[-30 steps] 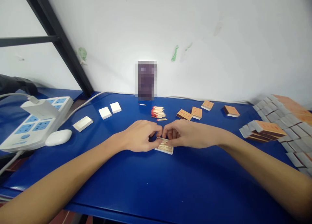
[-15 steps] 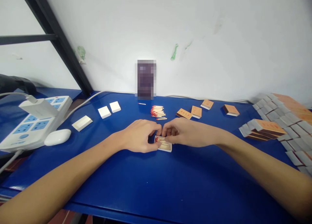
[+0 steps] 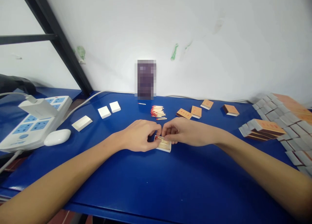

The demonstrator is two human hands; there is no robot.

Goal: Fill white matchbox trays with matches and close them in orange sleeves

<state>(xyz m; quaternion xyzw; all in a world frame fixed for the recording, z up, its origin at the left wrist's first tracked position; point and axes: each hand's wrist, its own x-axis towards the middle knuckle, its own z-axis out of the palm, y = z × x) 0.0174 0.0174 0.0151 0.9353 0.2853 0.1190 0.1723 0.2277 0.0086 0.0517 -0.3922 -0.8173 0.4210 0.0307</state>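
A small white matchbox tray (image 3: 166, 150) filled with red-tipped matches (image 3: 163, 142) is on the blue table between my hands. My left hand (image 3: 140, 136) curls around the tray's left end, thumb in front and fingers behind. From the far right side, my right hand (image 3: 187, 131) closes on the tray with bent fingers, its thumb over the matches; part of the grip is hidden. Just beyond my fingers lies a loose pile of matches (image 3: 158, 111), with a single match (image 3: 141, 104) farther back on the left.
Several white trays (image 3: 82, 123) lie left, near a power strip (image 3: 36, 123) and a white earbud case (image 3: 58, 137). Orange matchboxes (image 3: 196, 112) lie behind my right hand. Stacked matchboxes (image 3: 265, 129) stand at the right. A pixelated dark object (image 3: 145, 81) leans on the wall.
The tray has shifted very slightly to the left and turned a little. My right fingers have moved slightly beside it; my left hand is almost unmoved.
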